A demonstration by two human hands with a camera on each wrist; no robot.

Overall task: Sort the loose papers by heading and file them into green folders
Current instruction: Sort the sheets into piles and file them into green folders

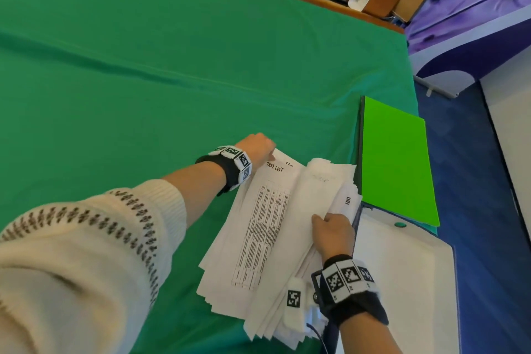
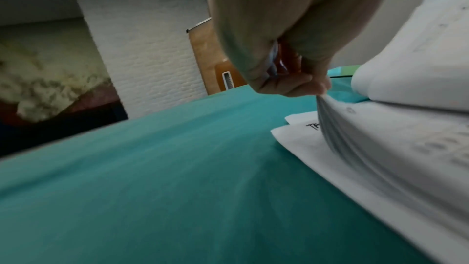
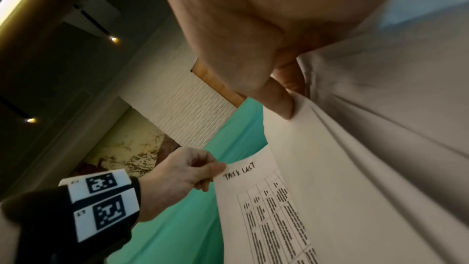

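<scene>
A thick stack of white papers [image 1: 258, 233] lies on the green cloth [image 1: 143, 66]. Its exposed sheet is headed "TASK LIST" [image 3: 240, 172] above a printed table. My left hand [image 1: 258, 148] pinches the far corner of a bundle of sheets [image 2: 337, 127], lifting it off the sheets below. My right hand [image 1: 333, 228] grips a turned-back wad of upper sheets [image 1: 324, 187] and holds it bent over to the right, thumb [image 3: 281, 101] pressed on the paper. A bright green folder [image 1: 396, 161] lies shut to the right of the stack.
A white folder [image 1: 402, 282] with a green button lies at the near right, partly under the papers. The table's right edge drops to blue floor [image 1: 474, 181]. The green cloth spreads wide to the left and far side.
</scene>
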